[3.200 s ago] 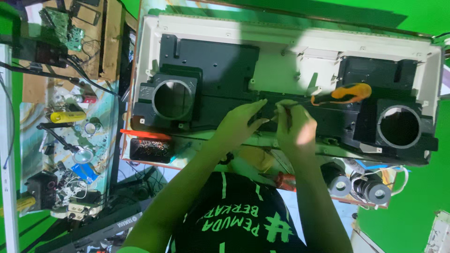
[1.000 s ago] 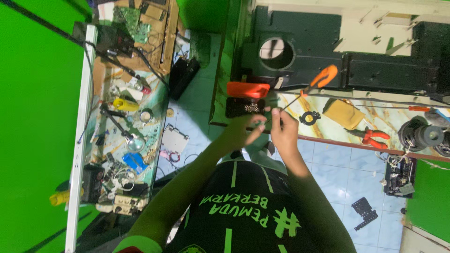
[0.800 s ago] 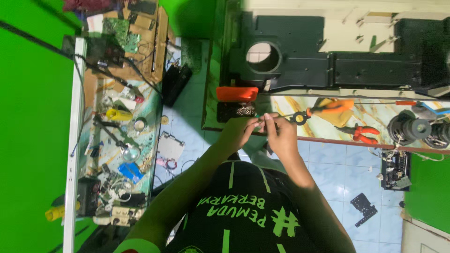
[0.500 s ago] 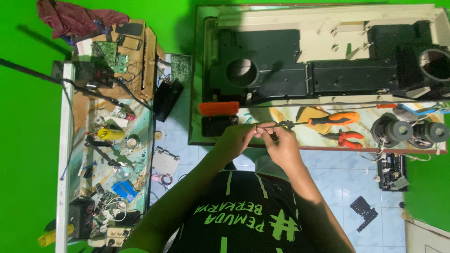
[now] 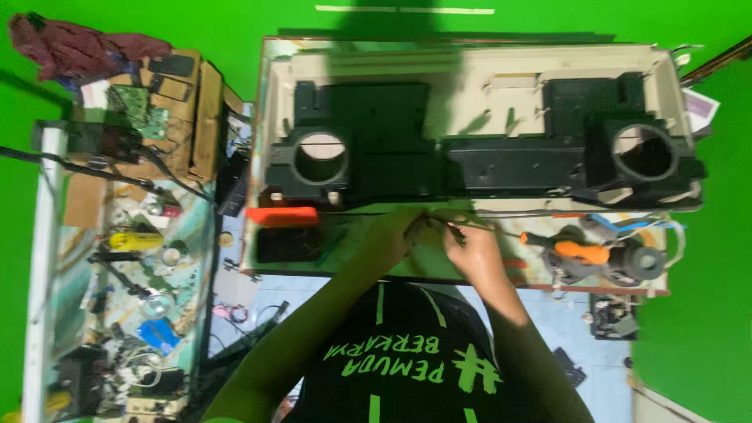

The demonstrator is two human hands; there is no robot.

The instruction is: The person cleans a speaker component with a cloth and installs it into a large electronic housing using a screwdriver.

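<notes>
Two hands (image 5: 439, 239) at cluttered workbench (image 5: 407, 270), black speaker housing (image 5: 478, 153), green walls (image 5: 705, 313)

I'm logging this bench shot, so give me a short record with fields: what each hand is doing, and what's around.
left hand: at the table's near edge, fingers curled on a small part too blurred to name
right hand: beside it, pinching a thin metal rod
screwdriver: orange handle, lying right of the hands
housing: long black speaker frame with two round holes, behind the hands
side bench: cluttered with tools and circuit boards
</notes>
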